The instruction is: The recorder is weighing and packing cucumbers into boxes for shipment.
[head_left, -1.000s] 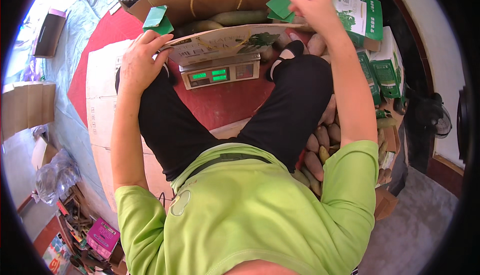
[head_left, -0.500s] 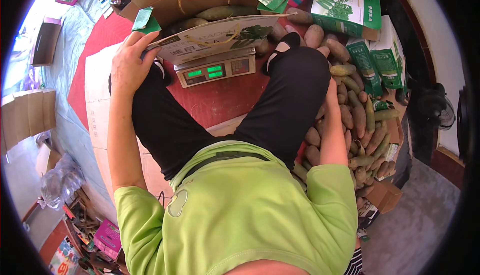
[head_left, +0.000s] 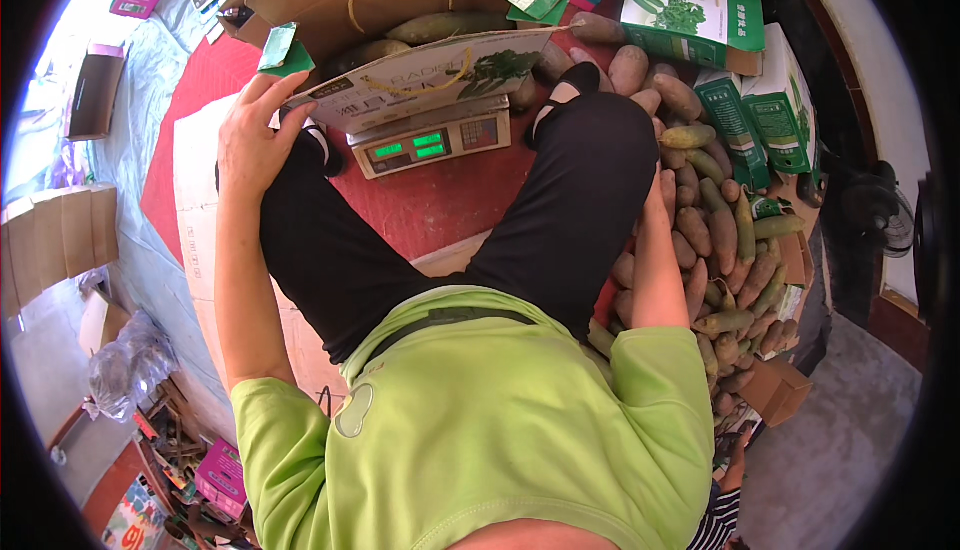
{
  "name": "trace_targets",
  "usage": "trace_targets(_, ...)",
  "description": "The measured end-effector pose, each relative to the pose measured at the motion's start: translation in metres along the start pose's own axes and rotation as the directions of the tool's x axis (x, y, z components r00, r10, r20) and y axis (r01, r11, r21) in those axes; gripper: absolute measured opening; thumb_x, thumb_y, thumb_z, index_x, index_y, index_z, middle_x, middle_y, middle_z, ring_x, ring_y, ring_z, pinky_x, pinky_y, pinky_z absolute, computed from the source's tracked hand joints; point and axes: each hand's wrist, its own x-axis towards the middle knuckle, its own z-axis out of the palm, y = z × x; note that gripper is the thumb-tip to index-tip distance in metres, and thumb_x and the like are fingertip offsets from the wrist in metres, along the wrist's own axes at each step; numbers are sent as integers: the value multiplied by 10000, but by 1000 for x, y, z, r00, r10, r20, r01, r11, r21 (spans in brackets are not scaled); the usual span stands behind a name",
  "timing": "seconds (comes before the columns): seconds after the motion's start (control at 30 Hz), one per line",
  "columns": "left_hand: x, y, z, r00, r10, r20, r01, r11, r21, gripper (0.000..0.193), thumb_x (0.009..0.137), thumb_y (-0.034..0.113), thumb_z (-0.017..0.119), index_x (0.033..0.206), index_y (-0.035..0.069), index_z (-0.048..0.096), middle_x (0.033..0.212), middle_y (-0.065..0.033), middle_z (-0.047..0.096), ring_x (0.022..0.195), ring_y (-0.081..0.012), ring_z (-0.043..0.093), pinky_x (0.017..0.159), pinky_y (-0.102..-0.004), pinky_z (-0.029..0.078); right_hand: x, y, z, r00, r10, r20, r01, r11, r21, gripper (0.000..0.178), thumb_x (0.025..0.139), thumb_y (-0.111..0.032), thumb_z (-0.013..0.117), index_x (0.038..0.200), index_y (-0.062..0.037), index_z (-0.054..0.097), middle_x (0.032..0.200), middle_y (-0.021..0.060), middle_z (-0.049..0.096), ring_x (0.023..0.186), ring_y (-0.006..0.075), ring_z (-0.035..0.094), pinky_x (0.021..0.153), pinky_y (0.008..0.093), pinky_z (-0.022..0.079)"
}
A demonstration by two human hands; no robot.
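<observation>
An open printed carton (head_left: 440,75), with long radishes (head_left: 445,26) inside, stands on a digital scale (head_left: 435,145) between my feet. My left hand (head_left: 250,140) is at the carton's near left corner, thumb and fingers closed over the panel's edge, beside a green flap (head_left: 285,48). My right hand (head_left: 655,195) is down beside my right knee, next to a heap of soil-dusted radishes (head_left: 722,235). The knee hides its fingers, so what they hold does not show.
Green-and-white cartons (head_left: 690,5) stand beyond the heap at the right. A black fan (head_left: 875,205) is near the wall. Folded cardboard (head_left: 60,240) and a clear plastic bag (head_left: 130,365) lie at the left. Another person's striped sleeve (head_left: 715,525) shows at the bottom right.
My left hand has shifted slightly left and down, its fingers at the same corner. The carton's near panel leans a little lower. A striped sleeve and arm show more at the lower right.
</observation>
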Motion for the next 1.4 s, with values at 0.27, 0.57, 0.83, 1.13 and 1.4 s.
trace_targets(0.27,4,-6,2,999,1,-37,-4,996,-84,286,807,168,690,1080,85,670,897,-88,628,835,-255,633,725,-337,483,29,-20,-4,993,104,54,-114,966,231,222,854,-47,589,1070,-3,608,939,55,658,834,127,614,737,245,483)
trace_targets(0.57,9,-33,-13,913,-392,-113,276,797,-537,306,939,239,577,1179,55,626,973,-60,634,929,-137,587,760,-274,480,84,-148,-4,985,95,142,-91,995,-34,216,872,-96,554,1079,-57,602,920,40,654,675,93,556,589,244,473)
trace_targets(0.83,29,-97,-12,694,-615,375,696,440,-567,654,927,469,526,1409,64,349,1334,-170,476,1247,-302,448,879,-426,485,121,-209,46,963,117,241,-95,990,-100,269,898,-62,468,1136,-48,592,1007,76,637,770,120,560,588,255,479)
trace_targets(1.13,38,-124,13,589,-454,669,801,218,-557,537,936,476,513,1311,95,474,1241,-67,556,1126,-205,533,749,-343,524,164,-184,88,895,154,418,-115,987,-116,269,883,-13,453,1104,-89,587,843,40,606,607,133,534,472,274,424)
trace_targets(1.4,34,-134,39,644,-446,621,730,117,-674,499,929,469,532,1240,80,537,1176,-69,589,1092,-186,559,810,-375,517,160,-190,88,887,245,392,-234,969,-76,291,909,-48,451,1160,-121,578,960,30,618,775,153,587,641,310,499)
